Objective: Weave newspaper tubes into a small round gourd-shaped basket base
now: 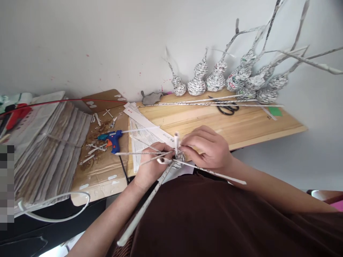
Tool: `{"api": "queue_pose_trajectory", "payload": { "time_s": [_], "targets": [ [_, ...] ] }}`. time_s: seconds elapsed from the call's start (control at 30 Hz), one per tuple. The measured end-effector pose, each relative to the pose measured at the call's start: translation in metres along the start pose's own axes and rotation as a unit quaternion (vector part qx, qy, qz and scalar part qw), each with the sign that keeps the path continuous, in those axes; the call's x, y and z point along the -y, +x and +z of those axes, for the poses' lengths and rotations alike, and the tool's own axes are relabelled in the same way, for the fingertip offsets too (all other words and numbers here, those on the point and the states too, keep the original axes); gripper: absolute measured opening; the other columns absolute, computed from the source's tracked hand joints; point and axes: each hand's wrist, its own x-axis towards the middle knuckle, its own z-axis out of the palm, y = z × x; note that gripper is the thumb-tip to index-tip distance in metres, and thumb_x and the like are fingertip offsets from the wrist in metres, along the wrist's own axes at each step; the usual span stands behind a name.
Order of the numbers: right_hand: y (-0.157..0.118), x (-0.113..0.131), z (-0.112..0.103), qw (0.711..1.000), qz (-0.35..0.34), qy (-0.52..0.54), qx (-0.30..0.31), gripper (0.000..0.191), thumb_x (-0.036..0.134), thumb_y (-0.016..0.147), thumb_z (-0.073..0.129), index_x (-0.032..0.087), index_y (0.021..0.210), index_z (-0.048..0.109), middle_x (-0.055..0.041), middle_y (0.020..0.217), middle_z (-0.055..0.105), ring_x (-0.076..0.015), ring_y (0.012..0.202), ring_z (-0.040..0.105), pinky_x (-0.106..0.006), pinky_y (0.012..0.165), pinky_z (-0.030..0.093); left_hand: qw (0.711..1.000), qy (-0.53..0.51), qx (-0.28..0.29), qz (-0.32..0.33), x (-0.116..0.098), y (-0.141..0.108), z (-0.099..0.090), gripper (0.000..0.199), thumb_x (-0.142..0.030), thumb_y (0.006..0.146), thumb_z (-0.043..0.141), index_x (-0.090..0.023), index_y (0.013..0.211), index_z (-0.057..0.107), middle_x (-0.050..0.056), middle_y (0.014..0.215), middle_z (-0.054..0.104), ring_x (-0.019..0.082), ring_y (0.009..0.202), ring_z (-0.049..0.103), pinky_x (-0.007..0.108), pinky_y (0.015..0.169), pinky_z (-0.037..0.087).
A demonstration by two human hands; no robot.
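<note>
A small woven newspaper piece [179, 163] sits close to my body at the table's front edge. Rolled paper tubes stick out of it on several sides, one long tube [146, 205] slanting down over my lap and another tube [219, 175] reaching right. My left hand [151, 164] is closed around the left side of the piece, with thin tubes crossing over its fingers. Thumb and fingers of my right hand [209, 148] pinch a paper tube at the top of the piece, beside an upright tube [176, 140]. Both hands' fingertips are partly hidden.
Several woven paper gourds [197, 84] stand along the wall. Black scissors [226, 107] and long paper tubes [193, 103] lie before them. A blue glue gun [115, 141] rests on cardboard [102, 175] at left, beside stacked newspaper [57, 135]. Printed sheets [139, 137] lie behind my left hand.
</note>
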Motion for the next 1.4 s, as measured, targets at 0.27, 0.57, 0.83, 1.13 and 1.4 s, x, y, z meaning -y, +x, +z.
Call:
{"api": "queue_pose_trajectory", "payload": {
  "time_s": [0.27, 0.57, 0.83, 1.13, 1.4],
  "targets": [
    [-0.029, -0.004, 0.008, 0.881, 0.385, 0.228, 0.154, 0.020, 0.036, 0.088, 0.065, 0.018, 0.093, 0.072, -0.0032, 0.079, 0.072, -0.0132, 0.064, 0.061, -0.025, 0.057, 0.043, 0.999, -0.025, -0.018, -0.022, 0.004, -0.009, 0.000, 0.009, -0.023, 0.082, 0.068, -0.020, 0.074, 0.071, 0.003, 0.076, 0.071, 0.015, 0.070, 0.065, 0.026, 0.068, 0.051],
    [-0.027, -0.011, 0.029, 0.762, 0.468, 0.444, 0.057, 0.026, 0.039, 0.077, 0.075, 0.015, 0.079, 0.064, 0.0043, 0.055, 0.058, -0.0082, 0.045, 0.051, -0.021, 0.042, 0.036, 0.998, -0.055, -0.022, -0.018, 0.009, -0.013, 0.007, 0.009, -0.025, 0.083, 0.068, -0.019, 0.077, 0.071, 0.006, 0.079, 0.071, 0.018, 0.072, 0.067, 0.030, 0.068, 0.055],
    [-0.026, -0.003, 0.026, 0.762, 0.474, 0.438, 0.053, 0.027, 0.037, 0.074, 0.078, 0.015, 0.081, 0.067, 0.0012, 0.060, 0.064, -0.0107, 0.052, 0.058, -0.023, 0.048, 0.044, 0.996, -0.060, -0.030, -0.058, 0.007, -0.015, 0.009, 0.012, -0.028, 0.085, 0.067, -0.018, 0.080, 0.071, 0.004, 0.078, 0.069, 0.016, 0.071, 0.065, 0.026, 0.064, 0.054],
    [-0.036, 0.001, 0.035, 0.757, 0.471, 0.453, 0.015, 0.030, 0.040, 0.067, 0.085, 0.017, 0.070, 0.066, 0.0020, 0.054, 0.062, -0.0098, 0.046, 0.054, -0.021, 0.040, 0.040, 0.995, -0.073, -0.046, -0.057, 0.013, -0.015, 0.014, 0.011, -0.028, 0.083, 0.067, -0.017, 0.080, 0.069, 0.005, 0.078, 0.071, 0.016, 0.068, 0.066, 0.026, 0.062, 0.053],
    [-0.034, 0.015, 0.018, 0.935, 0.269, 0.230, 0.001, 0.009, 0.026, 0.088, 0.066, 0.022, 0.090, 0.074, -0.0065, 0.093, 0.076, -0.0209, 0.084, 0.072, -0.032, 0.069, 0.057, 0.993, -0.095, -0.034, -0.059, 0.009, -0.011, 0.011, 0.010, -0.028, 0.081, 0.071, -0.018, 0.078, 0.070, 0.003, 0.073, 0.071, 0.015, 0.065, 0.066, 0.024, 0.058, 0.052]
  ]
}}
